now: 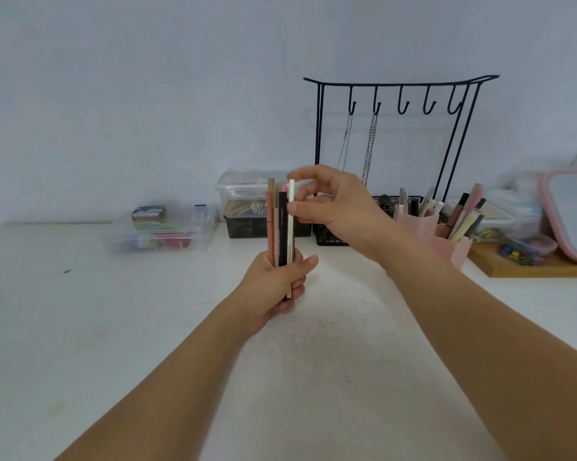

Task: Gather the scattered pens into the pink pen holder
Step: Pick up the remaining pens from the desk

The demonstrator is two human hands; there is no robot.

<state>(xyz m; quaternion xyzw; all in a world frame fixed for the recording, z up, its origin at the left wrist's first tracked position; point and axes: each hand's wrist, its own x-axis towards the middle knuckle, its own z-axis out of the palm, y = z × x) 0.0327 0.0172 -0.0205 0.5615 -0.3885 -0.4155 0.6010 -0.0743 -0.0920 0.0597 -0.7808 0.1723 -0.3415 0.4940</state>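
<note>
My left hand (279,286) grips the lower end of an upright bundle of several pens (280,224), pink, tan, black and white, above the middle of the white table (114,327). My right hand (333,202) reaches in from the right and pinches the top of the white pen (291,234) between thumb and forefinger. The pink pen holder (447,244) stands to the right behind my right forearm, with several pens sticking out of its sections.
A black wire hook stand (400,94) with hanging chains rises at the back. Clear plastic boxes (160,231) sit back left, a lidded one (247,191) on a black box. A wooden board (530,267) with a small tub and a pink-framed mirror (570,211) are at far right.
</note>
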